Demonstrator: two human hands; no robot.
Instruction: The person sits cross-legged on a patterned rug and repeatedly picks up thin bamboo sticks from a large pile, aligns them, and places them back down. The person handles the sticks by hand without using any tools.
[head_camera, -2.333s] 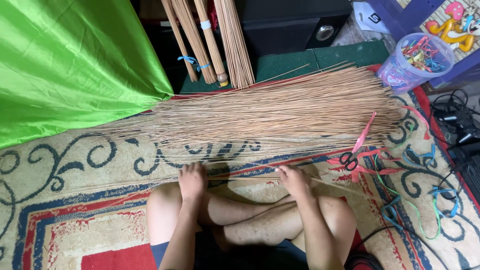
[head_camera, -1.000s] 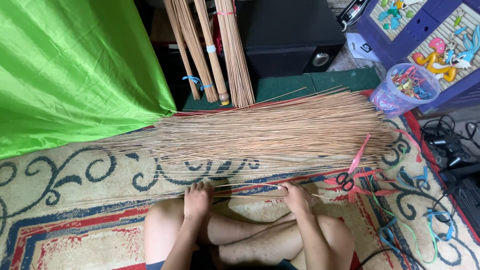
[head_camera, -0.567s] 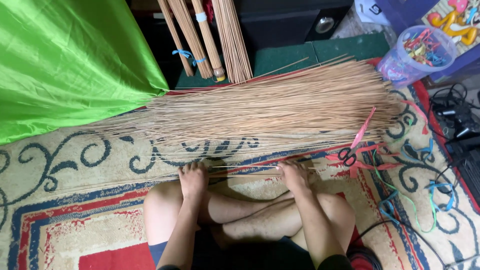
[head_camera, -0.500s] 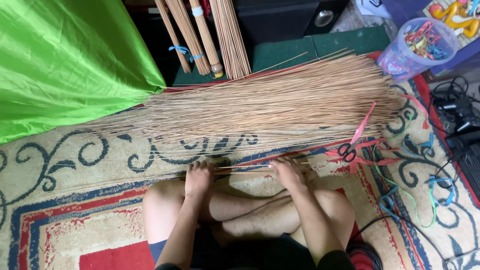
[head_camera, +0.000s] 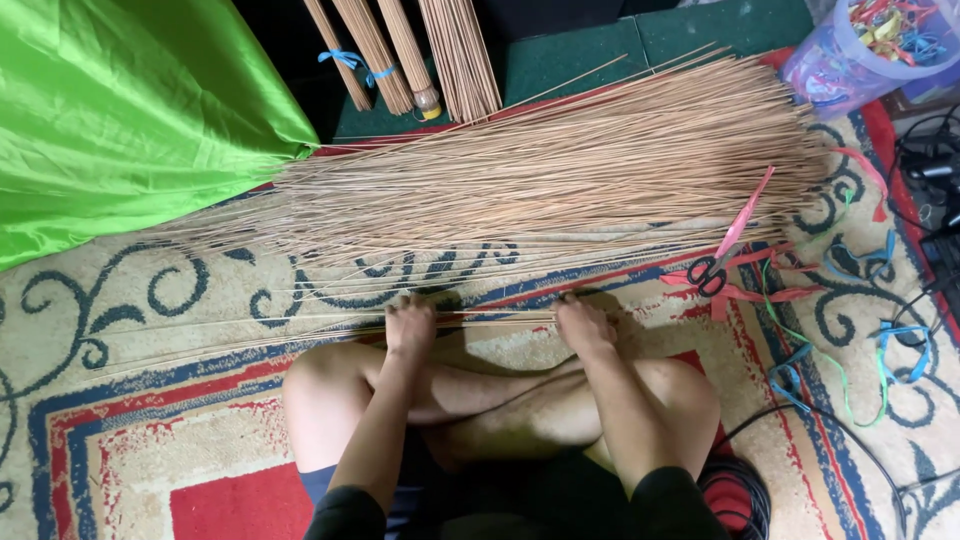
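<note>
Both hands are down on the carpet just beyond the crossed legs: the left hand (head_camera: 410, 325) curls its fingers over a thin bundle of sticks (head_camera: 300, 325), and the right hand (head_camera: 585, 325) presses closed on the same bundle at its right end, so the few long, pale stalks lie gripped across in front of the knees, running well out to the left. Held at two spots like that, the slender stalks stay level and together rather than fanning apart, I'd say. Just past the hands, farther out, sits the big heap of sticks (head_camera: 560, 170), a broad sheaf laid crosswise on the patterned carpet (head_camera: 130, 300), thick ends to the right and thin tips trailing left, close enough to draw from without leaning. Near the heap's right end lie the pink-handled scissors (head_camera: 725, 250), resting on a scatter of red ribbon strips (head_camera: 760, 292), with green and blue strands looping over the carpet nearer the right edge, all within the right arm's reach. At the far right corner stands a clear plastic tub (head_camera: 850, 55) stuffed with more coloured strips. Along the far side, finished-looking tied bundles (head_camera: 400, 50) lean upright against something dark, one bound with blue ribbon. To the far left a bright green cloth (head_camera: 130, 110) drapes down, its edge touching the stick tips. Black cables coil at the near right.
</note>
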